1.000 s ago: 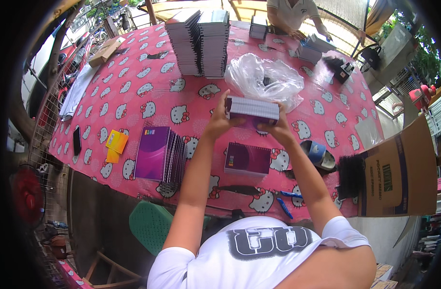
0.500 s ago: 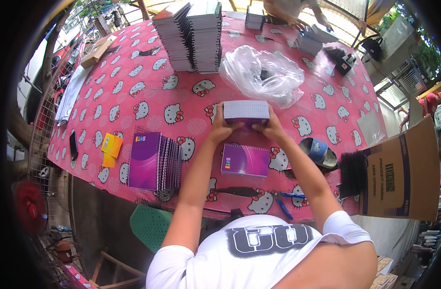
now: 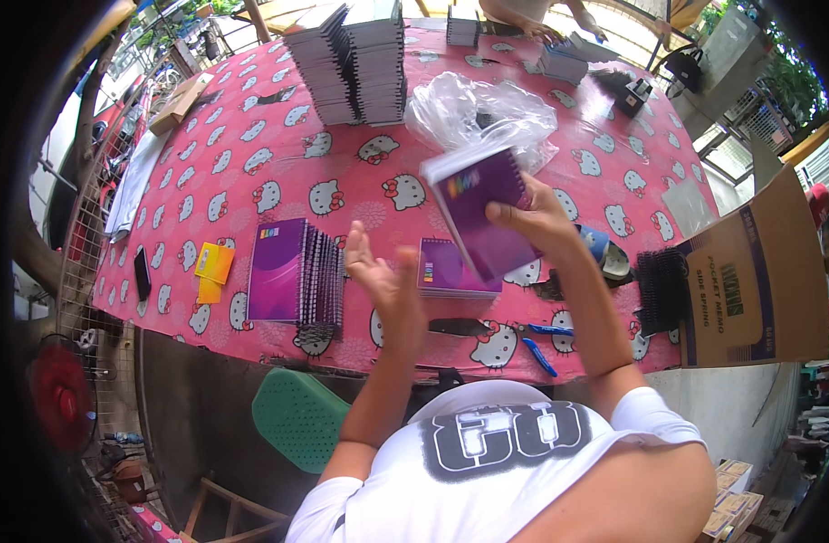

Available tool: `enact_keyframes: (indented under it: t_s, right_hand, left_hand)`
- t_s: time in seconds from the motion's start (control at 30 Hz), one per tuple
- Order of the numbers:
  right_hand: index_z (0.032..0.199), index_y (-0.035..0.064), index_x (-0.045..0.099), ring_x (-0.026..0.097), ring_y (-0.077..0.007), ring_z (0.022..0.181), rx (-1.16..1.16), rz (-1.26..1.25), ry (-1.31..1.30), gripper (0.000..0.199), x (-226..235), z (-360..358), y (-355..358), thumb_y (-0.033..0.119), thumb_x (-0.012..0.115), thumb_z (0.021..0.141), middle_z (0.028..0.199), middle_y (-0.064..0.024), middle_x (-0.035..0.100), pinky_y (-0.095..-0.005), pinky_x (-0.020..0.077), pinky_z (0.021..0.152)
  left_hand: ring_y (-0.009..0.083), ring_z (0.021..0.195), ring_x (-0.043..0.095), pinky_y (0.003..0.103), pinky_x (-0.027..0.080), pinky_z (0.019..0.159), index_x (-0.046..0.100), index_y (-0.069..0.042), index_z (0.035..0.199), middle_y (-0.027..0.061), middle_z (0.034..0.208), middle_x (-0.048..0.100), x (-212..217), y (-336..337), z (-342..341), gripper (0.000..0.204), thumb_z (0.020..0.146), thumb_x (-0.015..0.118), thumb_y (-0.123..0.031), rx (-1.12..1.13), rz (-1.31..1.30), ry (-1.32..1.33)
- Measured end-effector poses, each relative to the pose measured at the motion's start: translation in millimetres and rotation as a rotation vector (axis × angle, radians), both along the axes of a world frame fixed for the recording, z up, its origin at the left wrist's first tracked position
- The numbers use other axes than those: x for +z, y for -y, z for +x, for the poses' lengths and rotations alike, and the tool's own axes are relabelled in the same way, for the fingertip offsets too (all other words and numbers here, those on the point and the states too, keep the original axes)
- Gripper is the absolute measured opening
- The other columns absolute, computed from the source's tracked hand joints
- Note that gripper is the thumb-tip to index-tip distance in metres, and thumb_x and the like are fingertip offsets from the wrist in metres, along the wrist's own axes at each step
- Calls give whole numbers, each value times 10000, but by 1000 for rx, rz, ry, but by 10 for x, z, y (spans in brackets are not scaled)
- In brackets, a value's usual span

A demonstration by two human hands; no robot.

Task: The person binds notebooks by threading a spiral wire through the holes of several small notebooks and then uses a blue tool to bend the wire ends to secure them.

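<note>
Tilted above the table, a thick purple spiral notebook or stack of them point(image 3: 480, 213) is gripped by my right hand point(image 3: 539, 215), thumb across the cover. My left hand point(image 3: 387, 281) holds nothing, its fingers spread and slightly blurred. Beneath and between the hands lies a small stack of purple notebooks point(image 3: 440, 262) on the pink cloth. Left of my left hand, a row of purple spiral notebooks point(image 3: 283, 271) is piled with the spiral edges facing right.
Tall notebook stacks point(image 3: 378, 72) stand at the back beside a crumpled clear plastic bag point(image 3: 487, 109). To the right are a slipper point(image 3: 594, 242), blue pens point(image 3: 539, 356), black spiral bindings point(image 3: 659, 290) and a cardboard box point(image 3: 749, 281). A phone point(image 3: 142, 274) and yellow packets point(image 3: 213, 262) lie left. Another person's hand point(image 3: 546, 34) works far across.
My left hand has let go of the notebooks and drawn back toward the left. My right hand now holds them alone, tilted with the purple cover showing.
</note>
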State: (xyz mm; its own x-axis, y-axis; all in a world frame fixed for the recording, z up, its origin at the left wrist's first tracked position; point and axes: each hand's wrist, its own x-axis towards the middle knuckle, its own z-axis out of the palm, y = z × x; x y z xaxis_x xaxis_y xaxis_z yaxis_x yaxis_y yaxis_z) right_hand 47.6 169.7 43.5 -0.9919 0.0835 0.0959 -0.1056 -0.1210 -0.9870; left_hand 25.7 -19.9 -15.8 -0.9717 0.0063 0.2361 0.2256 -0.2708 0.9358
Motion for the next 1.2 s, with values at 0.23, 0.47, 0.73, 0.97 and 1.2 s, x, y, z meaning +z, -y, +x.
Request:
enact_keyframes:
  t_s: [0.23,0.47,0.73,0.97,1.2]
  right_hand:
    - [1043,-3,641,613,-153,777,725,931,475,559,-306,-568,-37,430,790,723,822,-48,663,-287,491,755]
    - [1142,17,592,498,-331,1135,150,1211,172,637,-235,-246,-186,400,801,678,1178,-181,514,-399,426,938]
    - [943,1,618,639,-300,742,-20,977,19,261,-569,-42,-396,107,743,740,791,-174,641,-373,482,666]
    - [872,18,562,594,-116,766,-183,709,-131,221,-213,377,107,-25,729,734,783,-42,611,-281,469,680]
    - [977,39,544,599,-124,817,-325,302,-35,283,-841,412,316,-13,721,762,877,-40,613,-277,480,738]
  left_hand:
    - [257,1350,280,393,252,1090,244,-37,1396,165,1448,273,-193,63,-224,767,833,716,-260,-329,-115,414]
    - [166,1113,500,372,399,972,368,-30,1290,111,1289,459,-552,36,-449,596,863,696,-286,-488,-115,522]
    - [252,1272,401,426,276,1090,326,-76,1393,134,1415,367,-488,118,-447,664,877,684,-293,-286,-70,401]
    - [247,1123,501,363,444,904,442,-104,1349,140,1208,491,72,109,-9,610,801,633,83,-310,-431,-161]
    - [293,1055,498,448,353,969,428,-168,1392,167,1265,459,37,-53,102,630,820,644,-16,46,-934,-635]
